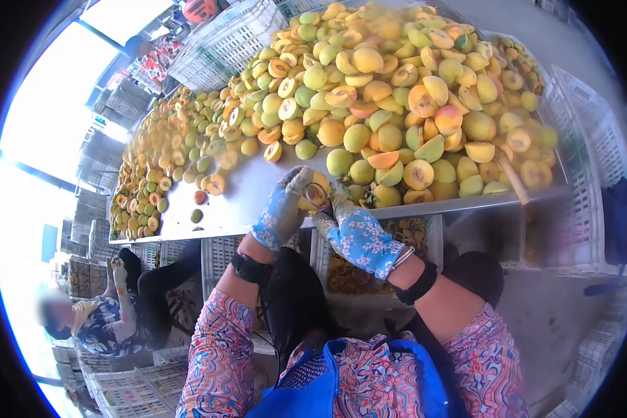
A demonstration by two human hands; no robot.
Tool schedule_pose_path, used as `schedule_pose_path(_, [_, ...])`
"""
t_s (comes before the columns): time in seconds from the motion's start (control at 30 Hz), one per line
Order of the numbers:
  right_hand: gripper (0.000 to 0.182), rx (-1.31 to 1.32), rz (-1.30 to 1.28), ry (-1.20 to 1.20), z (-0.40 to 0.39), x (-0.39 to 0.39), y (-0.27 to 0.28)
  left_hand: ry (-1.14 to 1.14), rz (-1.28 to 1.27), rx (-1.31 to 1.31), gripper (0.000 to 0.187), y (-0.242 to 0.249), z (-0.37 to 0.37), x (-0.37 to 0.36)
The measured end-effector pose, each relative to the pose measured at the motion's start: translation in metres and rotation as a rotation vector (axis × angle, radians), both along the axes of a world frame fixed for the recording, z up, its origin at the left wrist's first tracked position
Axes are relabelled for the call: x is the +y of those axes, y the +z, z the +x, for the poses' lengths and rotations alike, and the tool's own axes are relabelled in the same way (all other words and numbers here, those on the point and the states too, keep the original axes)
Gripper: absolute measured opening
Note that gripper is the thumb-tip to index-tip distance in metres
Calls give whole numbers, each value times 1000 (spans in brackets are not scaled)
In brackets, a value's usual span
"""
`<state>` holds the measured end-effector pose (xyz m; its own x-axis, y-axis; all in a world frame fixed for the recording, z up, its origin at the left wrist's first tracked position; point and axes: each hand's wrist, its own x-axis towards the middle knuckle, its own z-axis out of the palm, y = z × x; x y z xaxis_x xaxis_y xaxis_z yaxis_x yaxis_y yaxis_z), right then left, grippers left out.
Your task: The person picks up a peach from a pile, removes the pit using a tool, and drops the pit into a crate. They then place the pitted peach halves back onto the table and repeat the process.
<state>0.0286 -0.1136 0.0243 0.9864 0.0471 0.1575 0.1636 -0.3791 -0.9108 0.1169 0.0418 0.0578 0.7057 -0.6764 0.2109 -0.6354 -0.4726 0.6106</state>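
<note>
Both hands wear blue floral gloves with dirty, pale palms and fingers, and they meet over the near edge of the metal table. My left hand (pixel 285 207) is closed around a yellow peach half (pixel 316 194), cut face towards me. My right hand (pixel 355 233) is closed against the fruit's other side. A thin, dark, curved pitting tool (pixel 327 205) shows at the cut face by the right fingers; its handle is hidden in that hand. Behind the hands, a big heap of halved peaches (pixel 369 104), yellow, green and orange, covers much of the table.
The metal table (pixel 247 189) has a raised rim. A wooden stick (pixel 512 177) leans over its right edge. Below is a crate (pixel 359 275) of cut pieces. White plastic crates (pixel 226 45) stand around. A co-worker (pixel 111 317) sits at the left; another person (pixel 159 59) is farther back.
</note>
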Motion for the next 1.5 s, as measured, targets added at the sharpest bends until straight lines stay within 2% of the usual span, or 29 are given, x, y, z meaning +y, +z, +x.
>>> schedule_pose_path(0.07, [37, -43, -156, -15, -4, 7, 2, 105, -790, 1082, 39, -10, -10, -5])
schedule_pose_path(0.1, [38, -76, -191, -10, -3, 10, -6, 110, -791, 1081, 39, -13, -15, -7])
schedule_pose_path(0.17, [38, -65, -198, -16, -6, 14, -7, 174, -972, 1027, 35, -6, -27, -18])
schedule_pose_path(0.33, [37, -47, -198, -63, -10, 16, -4, 250, -1035, 875, 35, -12, -39, -23])
schedule_pose_path(0.4, [36, 56, -47, 20, -10, 15, -4, 257, -1035, 818, 35, -19, -42, -25])
schedule_pose_path(0.43, [36, 56, -46, 18, -11, 18, -8, 281, -1032, 778, 34, -22, -42, -25])
schedule_pose_path(0.5, [30, 27, 236, 25, -12, 24, -20, 304, -1029, 738, 33, -28, -44, -27])
schedule_pose_path(0.53, [30, 30, 238, 24, -15, 19, -9, 281, -1034, 683, 33, -28, -46, -27])
schedule_pose_path(0.6, [25, 671, 722, 178, -19, 4, 28, 257, -1037, 626, 33, -29, -50, -29])
schedule_pose_path(0.67, [25, 720, 778, 262, -22, -3, 35, 252, -1013, 523, 36, -28, -53, -30])
schedule_pose_path(0.73, [25, 769, 835, 345, -24, -7, 33, 235, -1014, 523, 39, -29, -51, -28])
schedule_pose_path(0.8, [27, 907, 1134, 469, -25, -8, 27, 222, -1016, 523, 41, -28, -52, -26])
schedule_pose_path(0.9, [29, 909, 1195, 524, -30, -12, 31, 210, -954, 511, 45, -20, -56, -26])
schedule_pose_path(0.97, [32, 938, 1250, 618, -29, -13, 25, 79, -1049, 741, 46, -17, -60, -24])
schedule_pose_path(1.0, [34, 967, 1301, 716, -29, -14, 21, 78, -1050, 737, 46, -16, -62, -24])
schedule_pose_path(1.1, [32, 982, 1316, 748, -28, -16, 12, 87, -1072, 764, 46, -15, -66, -28])
schedule_pose_path(1.13, [32, 980, 1312, 748, -31, -18, 15, 72, -1152, 868, 44, -15, -66, -30])
schedule_pose_path(1.17, [31, 925, 1244, 743, -35, -20, 20, 55, -1232, 971, 43, -14, -66, -31])
schedule_pose_path(1.2, [31, 872, 1177, 738, -38, -22, 23, 54, -1236, 966, 43, -13, -67, -31])
schedule_pose_path(1.23, [31, 870, 1173, 740, -38, -25, 23, 145, -1175, 964, 42, -13, -68, -33])
schedule_pose_path(1.27, [31, 837, 1056, 707, -38, -29, 21, 235, -1109, 963, 41, -13, -68, -33])
schedule_pose_path(1.3, [32, 806, 943, 671, -40, -32, 19, 270, -1015, 857, 37, -17, -67, -27])
schedule_pose_path(1.33, [32, 810, 944, 670, -42, -36, 15, 273, -1016, 860, 37, -18, -68, -18])
schedule_pose_path(1.4, [37, 576, 28, 545, -38, -44, 13, 268, -942, 644, 35, -13, -68, 9])
schedule_pose_path(1.43, [44, 521, -260, 514, -42, -47, 31, 344, -950, 693, 34, -6, -70, 31])
schedule_pose_path(1.47, [46, 543, -322, 517, -45, -48, 27, 421, -956, 743, 33, 2, -71, 57])
schedule_pose_path(1.5, [47, 395, -360, 508, -53, -49, 8, 410, -773, 752, 35, 10, -68, 91])
